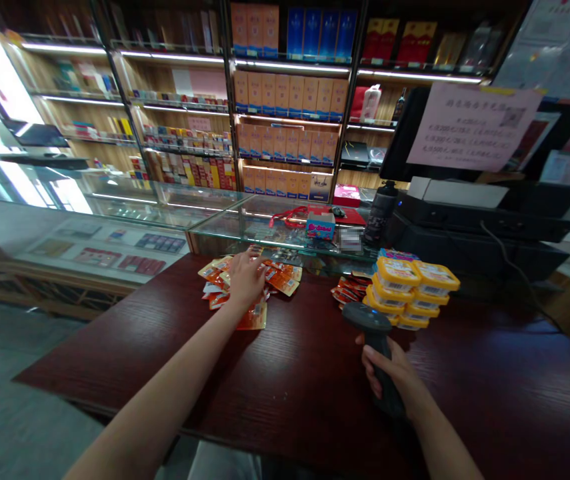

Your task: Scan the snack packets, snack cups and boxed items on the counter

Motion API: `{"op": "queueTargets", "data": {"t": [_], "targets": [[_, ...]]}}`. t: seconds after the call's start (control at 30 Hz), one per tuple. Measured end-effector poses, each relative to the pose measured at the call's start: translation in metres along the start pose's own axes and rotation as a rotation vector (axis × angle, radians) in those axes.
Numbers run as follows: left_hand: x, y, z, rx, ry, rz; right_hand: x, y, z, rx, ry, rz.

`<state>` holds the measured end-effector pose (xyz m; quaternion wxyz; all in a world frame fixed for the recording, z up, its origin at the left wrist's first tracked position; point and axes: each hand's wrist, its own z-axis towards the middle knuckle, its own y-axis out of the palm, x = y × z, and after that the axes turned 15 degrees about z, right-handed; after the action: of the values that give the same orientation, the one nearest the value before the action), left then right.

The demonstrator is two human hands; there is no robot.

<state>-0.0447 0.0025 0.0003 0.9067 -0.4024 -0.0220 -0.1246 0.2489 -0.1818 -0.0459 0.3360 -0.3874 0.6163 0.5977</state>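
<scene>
Two heaps of snack packets lie on the dark wooden desk (289, 380), and the larger one, the orange packets (281, 280), sits under the left hand (246, 279). That hand is stretched far out toward 11 o'clock and lies palm down on the heap with its fingers bent over the top layer. Whether it pinches a single packet cannot be told from here.

The right hand (391, 375) is close to the body at about 1 o'clock, clenched around the grip of a dark scanner (371, 319). The scanner's long axis runs from the hand up toward 11 o'clock, with its head tipped forward. From that head the orange packets lie at roughly 10 o'clock, well apart, so the left hand is by far the nearer to them.

Between scanner and heap the desk is bare wood. Just beyond the scanner's head, at 12 to 1 o'clock, stands a stack of yellow-lidded tubs (417, 288). The smaller heap of packets (345, 292) is touching the stack's left side, near the scanner's line.

Farther back at 12 o'clock a glass counter (165, 200) carries a small blue box (320, 225), a red lanyard (289, 217) and a dark bottle (379, 215). A black till (469, 223) with a pink notice (472, 127) stands at 2 o'clock, and shelves (285, 100) of boxed goods line the wall behind
</scene>
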Motion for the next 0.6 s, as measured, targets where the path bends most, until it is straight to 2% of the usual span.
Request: {"op": "queueTargets", "data": {"t": [0.07,0.17,0.27,0.4,0.6], "targets": [[0.026,0.003,-0.005,-0.012,0.068,-0.116,0.001,-0.001,0.001,0.009,-0.004,-0.009],[0.064,0.017,-0.015,-0.098,0.162,-0.287,0.001,-0.001,0.001,0.022,-0.006,-0.006],[0.098,0.038,-0.022,-0.22,0.152,-0.42,-0.001,-0.001,0.001,0.017,-0.011,0.015],[0.133,0.064,-0.017,-0.372,-0.045,-0.65,-0.003,-0.002,0.002,0.017,-0.013,0.041],[0.167,0.084,0.005,-0.611,-0.362,-0.631,-0.006,-0.002,0.004,0.029,-0.002,0.053]]}}
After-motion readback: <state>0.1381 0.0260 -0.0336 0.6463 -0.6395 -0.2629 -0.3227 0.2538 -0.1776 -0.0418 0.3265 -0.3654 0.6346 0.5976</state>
